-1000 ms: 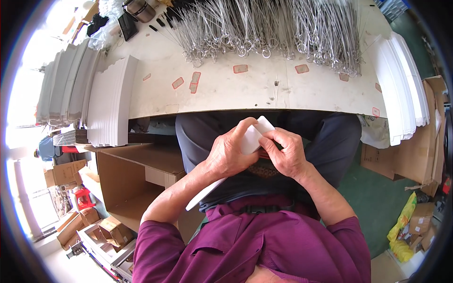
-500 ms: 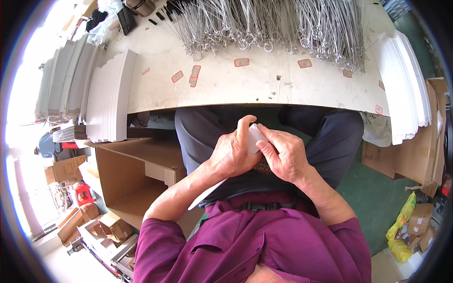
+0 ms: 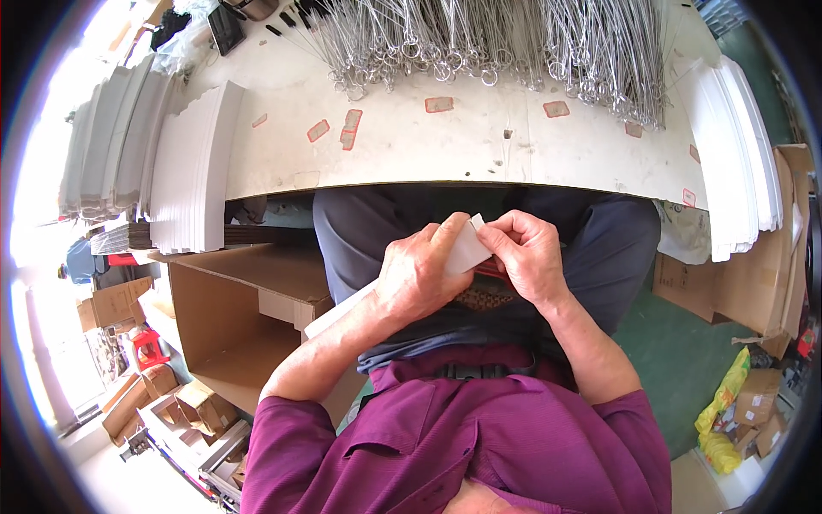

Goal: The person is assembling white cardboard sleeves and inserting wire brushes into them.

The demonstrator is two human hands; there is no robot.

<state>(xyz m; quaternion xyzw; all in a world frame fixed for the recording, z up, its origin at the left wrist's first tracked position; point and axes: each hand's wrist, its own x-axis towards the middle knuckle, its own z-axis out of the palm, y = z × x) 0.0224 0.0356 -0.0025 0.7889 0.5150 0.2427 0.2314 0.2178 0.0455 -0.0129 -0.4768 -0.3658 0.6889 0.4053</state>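
Note:
Over my lap, my left hand [image 3: 421,276] and my right hand [image 3: 529,254] both grip one long flat white paper sleeve [image 3: 469,249]. Its upper end sits between my two thumbs, and its lower end [image 3: 338,310] sticks out past my left wrist toward the lower left. The middle of the sleeve is hidden under my left hand. A large heap of thin metal wire pieces with ring ends [image 3: 505,43] lies on the far side of the white table [image 3: 445,154].
Stacks of flat white sleeves stand at the table's left [image 3: 193,171] and right [image 3: 736,154] ends. An open cardboard box [image 3: 248,308] sits on the floor to my left, with smaller boxes [image 3: 184,407] beyond it. More cartons [image 3: 753,274] and yellow bags [image 3: 723,420] are on my right.
The sleeve has slid further down into my left hand, so less of its upper end shows. My hands have stayed over my lap, close together.

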